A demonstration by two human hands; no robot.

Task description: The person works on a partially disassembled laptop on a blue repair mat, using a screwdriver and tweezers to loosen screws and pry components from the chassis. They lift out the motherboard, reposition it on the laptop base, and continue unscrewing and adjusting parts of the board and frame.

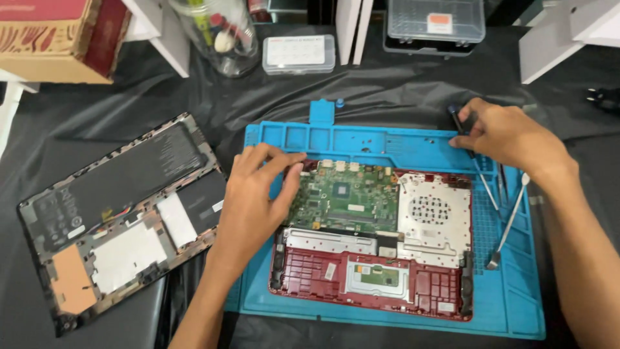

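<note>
Laptop chassis [374,271], red, opened up with internals exposed, sits on the blue work mat [516,297], filling most of the mat's centre. Green mainboard [342,197] in the chassis's upper left, perforated metal shield [433,216] to the mainboard's right, small touchpad board [381,276] near the chassis's front edge.

Left hand [255,200] rests on the chassis's upper-left corner, palm down. Fingers [284,161] loosely spread and slightly curled, tips touching the edge by the mainboard; nothing gripped as far as I can see.

Right hand [510,136] is beyond the chassis's upper-right corner, over the mat's tray strip. Fingers curled closed around a dark-handled screwdriver [460,121], shaft angling down toward the chassis's right side. Can't tell whether the tip touches anything.

Right of the chassis, on the mat: metal spudger [510,223] lying diagonally, plus what looks like tweezers [500,184] just beside it.

Left of the chassis, off the mat: removed bottom cover [123,213], black, inner face up, with a pale orange patch, lying on the black sheet [400,90].

Behind the chassis, well apart: clear parts box [298,53], glass jar [216,32] with small tools, grey lidded case [434,24], cardboard box [58,35] at far left.
</note>
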